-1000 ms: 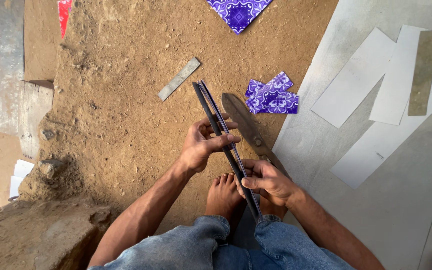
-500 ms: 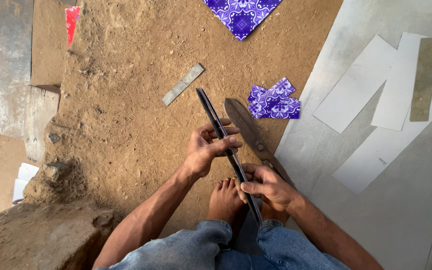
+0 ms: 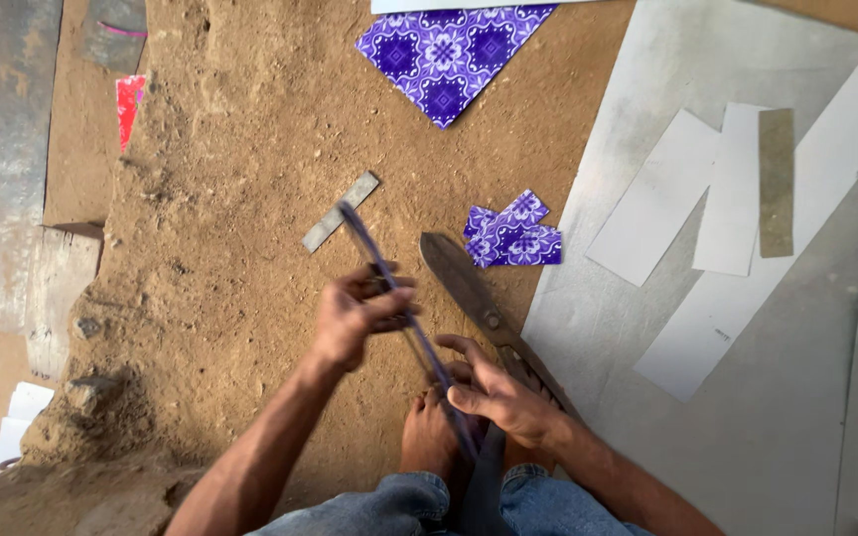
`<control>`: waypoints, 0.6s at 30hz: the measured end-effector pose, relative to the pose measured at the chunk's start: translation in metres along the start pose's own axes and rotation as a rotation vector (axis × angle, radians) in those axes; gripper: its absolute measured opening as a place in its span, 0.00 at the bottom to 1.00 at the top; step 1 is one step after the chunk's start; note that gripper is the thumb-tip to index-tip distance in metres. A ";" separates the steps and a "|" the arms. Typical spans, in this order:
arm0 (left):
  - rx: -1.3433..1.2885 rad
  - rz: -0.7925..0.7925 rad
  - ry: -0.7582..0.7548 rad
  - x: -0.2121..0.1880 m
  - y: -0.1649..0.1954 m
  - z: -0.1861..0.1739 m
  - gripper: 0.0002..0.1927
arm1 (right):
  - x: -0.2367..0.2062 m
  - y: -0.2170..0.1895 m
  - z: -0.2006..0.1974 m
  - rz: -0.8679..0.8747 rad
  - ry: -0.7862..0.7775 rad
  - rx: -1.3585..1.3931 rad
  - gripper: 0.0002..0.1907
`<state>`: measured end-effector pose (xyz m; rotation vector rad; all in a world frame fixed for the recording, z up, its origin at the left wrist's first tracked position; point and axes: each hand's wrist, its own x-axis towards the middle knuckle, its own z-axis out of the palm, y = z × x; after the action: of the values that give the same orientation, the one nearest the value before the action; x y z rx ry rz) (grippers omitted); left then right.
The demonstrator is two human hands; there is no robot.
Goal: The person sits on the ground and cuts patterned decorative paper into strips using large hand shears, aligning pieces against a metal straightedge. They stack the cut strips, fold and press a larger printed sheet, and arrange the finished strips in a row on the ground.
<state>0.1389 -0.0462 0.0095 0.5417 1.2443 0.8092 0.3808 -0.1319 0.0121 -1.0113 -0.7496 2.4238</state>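
Dirt floor (image 3: 240, 199) with big metal sheets (image 3: 786, 397) on the right, tin snips (image 3: 469, 288) beside the feet, and both hands closed on one thin purple strip (image 3: 389, 288), left hand (image 3: 355, 318) mid-length, right hand (image 3: 499, 392) low, looks light, springy, sharp-edged, so grip the flats.

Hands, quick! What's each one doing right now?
Left hand: closed around the upper part of a thin folded strip.
Right hand: gripping the strip's lower end, beside the metal shears.

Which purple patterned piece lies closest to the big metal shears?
The small folded purple patterned pieces, just right of the shears' blade; the large purple patterned triangle lies far up near the frame's top.
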 end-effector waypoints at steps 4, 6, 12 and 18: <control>0.610 -0.032 0.249 0.010 0.035 -0.058 0.22 | -0.001 0.006 -0.011 -0.105 0.123 -0.090 0.31; 1.020 0.058 0.331 0.013 0.039 -0.084 0.23 | -0.003 0.011 -0.023 -0.065 0.188 -0.089 0.28; 1.500 -0.272 0.443 0.021 -0.003 -0.118 0.25 | -0.001 0.027 -0.042 -0.085 0.265 -0.074 0.20; 1.558 -0.131 0.560 0.022 -0.032 -0.132 0.32 | 0.001 0.027 -0.043 -0.091 0.278 -0.088 0.18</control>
<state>0.0222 -0.0572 -0.0619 1.4873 2.3035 -0.3444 0.4077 -0.1386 -0.0305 -1.2859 -0.7897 2.1313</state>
